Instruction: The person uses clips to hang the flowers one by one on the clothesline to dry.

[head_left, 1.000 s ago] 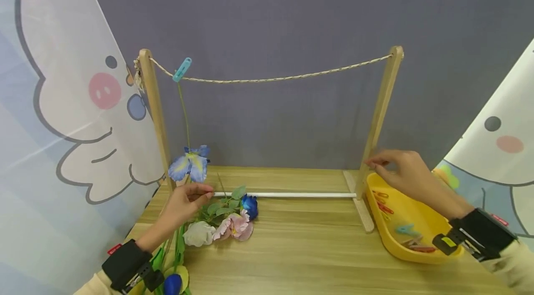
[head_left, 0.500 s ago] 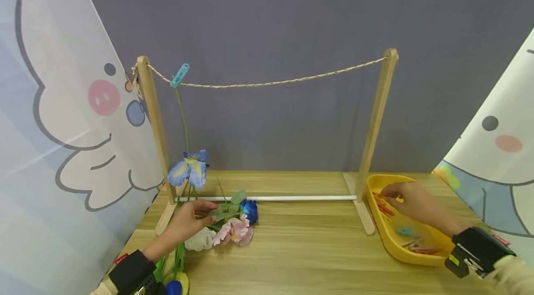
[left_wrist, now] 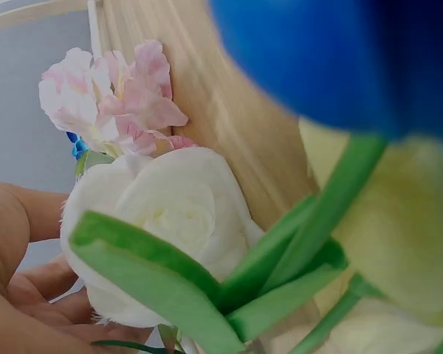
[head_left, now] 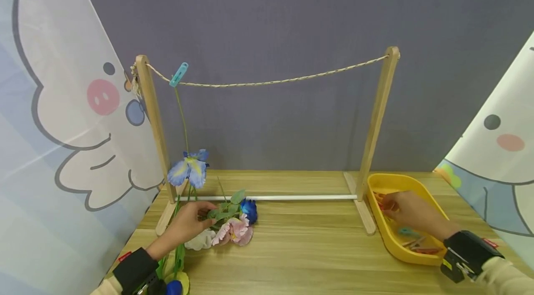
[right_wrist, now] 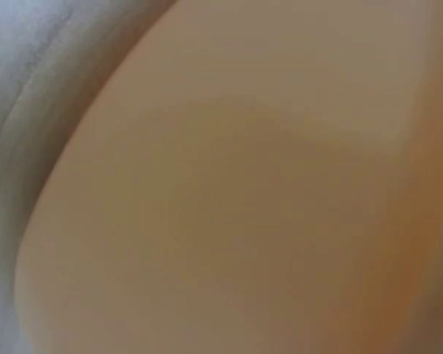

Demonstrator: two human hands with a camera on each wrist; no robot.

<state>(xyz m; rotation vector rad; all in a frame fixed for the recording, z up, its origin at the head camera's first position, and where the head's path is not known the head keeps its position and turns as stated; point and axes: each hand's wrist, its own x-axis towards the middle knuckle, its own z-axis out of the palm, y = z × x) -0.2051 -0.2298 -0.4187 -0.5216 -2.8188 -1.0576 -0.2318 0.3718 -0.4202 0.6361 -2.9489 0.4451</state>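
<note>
Here, inside the yellow tray (head_left: pixel 417 260), your right hand (head_left: pixel 410 211) bends over clothespins (head_left: pixel 424 249); whether its fingers grasp any, I cannot tell. Far left of the tray, your left hand (head_left: pixel 188 223) curves its fingers beside 1 white rose (head_left: pixel 201 240), grip unclear.

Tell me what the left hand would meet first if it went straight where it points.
The left hand would probably meet the green leaves first, then the blue flower beyond; depth is unclear.

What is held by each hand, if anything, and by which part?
I cannot tell: the left hand is at the green leaves, grip unclear; the right hand is blurred over clothespins in the yellow tray.
</note>
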